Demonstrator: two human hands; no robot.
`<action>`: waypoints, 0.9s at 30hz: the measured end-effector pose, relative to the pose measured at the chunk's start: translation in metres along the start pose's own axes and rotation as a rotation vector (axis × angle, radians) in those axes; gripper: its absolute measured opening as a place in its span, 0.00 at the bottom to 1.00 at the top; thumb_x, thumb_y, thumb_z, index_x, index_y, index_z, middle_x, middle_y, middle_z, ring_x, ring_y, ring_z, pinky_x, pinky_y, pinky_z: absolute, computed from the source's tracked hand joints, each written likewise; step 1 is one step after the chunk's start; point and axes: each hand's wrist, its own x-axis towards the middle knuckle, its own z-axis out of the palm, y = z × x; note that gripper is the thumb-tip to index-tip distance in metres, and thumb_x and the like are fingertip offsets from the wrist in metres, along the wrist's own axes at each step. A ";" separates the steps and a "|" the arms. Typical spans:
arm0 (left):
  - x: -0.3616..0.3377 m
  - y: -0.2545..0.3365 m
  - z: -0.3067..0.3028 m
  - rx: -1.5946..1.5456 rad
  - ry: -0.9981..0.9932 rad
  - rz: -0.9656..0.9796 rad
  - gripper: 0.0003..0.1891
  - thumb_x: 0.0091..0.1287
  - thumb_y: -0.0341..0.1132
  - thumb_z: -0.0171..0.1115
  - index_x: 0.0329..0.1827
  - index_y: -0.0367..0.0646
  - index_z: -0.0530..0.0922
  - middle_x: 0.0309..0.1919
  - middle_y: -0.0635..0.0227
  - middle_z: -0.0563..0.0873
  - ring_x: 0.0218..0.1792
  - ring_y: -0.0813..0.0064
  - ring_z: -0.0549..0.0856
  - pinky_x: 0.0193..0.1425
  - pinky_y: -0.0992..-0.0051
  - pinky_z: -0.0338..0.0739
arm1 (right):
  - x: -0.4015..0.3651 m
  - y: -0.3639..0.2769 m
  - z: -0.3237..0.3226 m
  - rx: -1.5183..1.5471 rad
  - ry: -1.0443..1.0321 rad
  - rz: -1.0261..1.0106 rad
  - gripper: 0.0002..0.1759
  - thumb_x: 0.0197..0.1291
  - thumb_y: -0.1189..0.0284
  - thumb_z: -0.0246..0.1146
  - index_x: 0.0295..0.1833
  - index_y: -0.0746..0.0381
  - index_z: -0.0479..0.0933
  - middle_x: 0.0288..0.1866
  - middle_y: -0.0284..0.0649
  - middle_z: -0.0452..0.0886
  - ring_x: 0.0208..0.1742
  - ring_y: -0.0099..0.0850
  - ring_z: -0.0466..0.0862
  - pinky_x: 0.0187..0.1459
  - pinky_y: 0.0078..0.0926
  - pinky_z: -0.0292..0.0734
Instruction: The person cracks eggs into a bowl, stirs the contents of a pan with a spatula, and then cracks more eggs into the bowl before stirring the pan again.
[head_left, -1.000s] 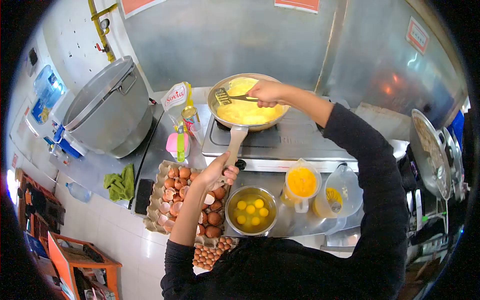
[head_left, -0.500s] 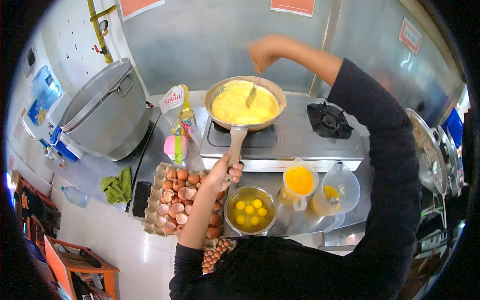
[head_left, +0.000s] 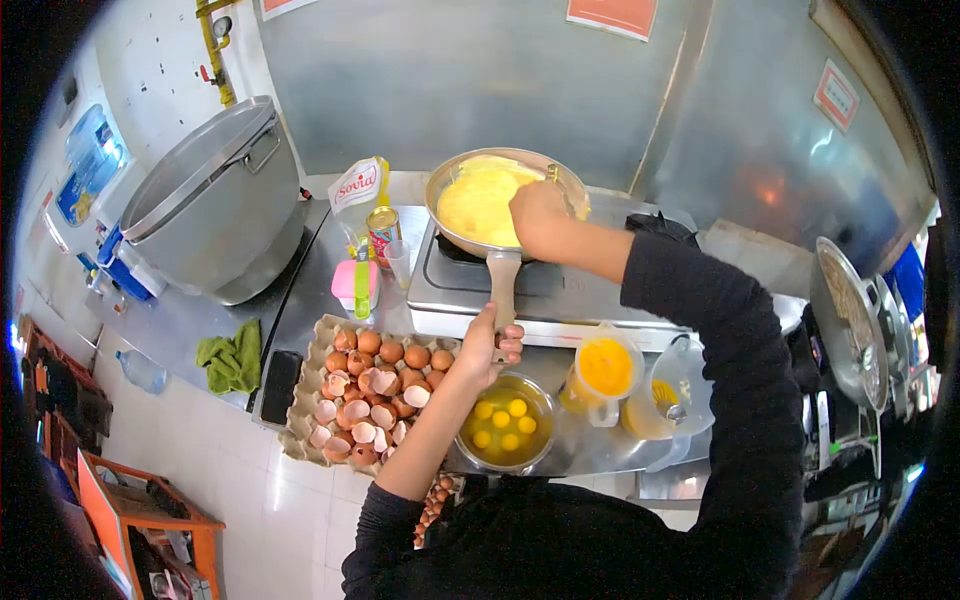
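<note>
My left hand is wrapped round the beige handle of a frying pan on the gas stove. Pale yellow egg spreads over most of the pan's inside. Closed over the pan's right side, my right hand grips a thin utensil; I cannot tell its kind, as the fist covers most of it. Just below my left hand stands a metal bowl with several yolks in clear egg white. Beside it are a jug of beaten egg and a second clear jug with a whisk inside.
An egg tray with whole eggs and broken shells lies left of the bowl. Behind it stand a pink tub, a can and a Sovia pouch. A large pot, a green cloth and a phone are further left.
My right hand has come down from above the pan to its right side, bringing the utensil along. The pan appears tilted more, while my left hand keeps hold of the handle.
</note>
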 end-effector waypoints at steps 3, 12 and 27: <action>0.001 -0.002 -0.001 0.015 -0.010 -0.006 0.12 0.65 0.46 0.29 0.37 0.48 0.58 0.16 0.77 0.63 0.14 0.86 0.60 0.18 0.83 0.59 | -0.002 -0.007 0.028 0.176 0.267 0.205 0.10 0.39 0.78 0.59 0.32 0.64 0.78 0.31 0.41 0.79 0.33 0.30 0.80 0.25 0.21 0.74; -0.002 0.014 -0.009 0.095 -0.067 -0.127 0.11 0.64 0.45 0.30 0.39 0.49 0.56 0.17 0.77 0.61 0.15 0.87 0.60 0.20 0.83 0.60 | 0.009 0.053 0.120 0.147 0.485 -0.009 0.10 0.42 0.79 0.53 0.33 0.66 0.75 0.29 0.44 0.74 0.27 0.35 0.79 0.24 0.25 0.76; -0.002 0.038 -0.021 0.178 -0.052 -0.200 0.12 0.64 0.47 0.33 0.41 0.50 0.57 0.17 0.77 0.61 0.15 0.88 0.60 0.20 0.83 0.61 | 0.053 0.118 0.098 -0.086 0.780 -0.411 0.13 0.45 0.73 0.52 0.41 0.57 0.70 0.25 0.39 0.66 0.14 0.31 0.73 0.15 0.24 0.69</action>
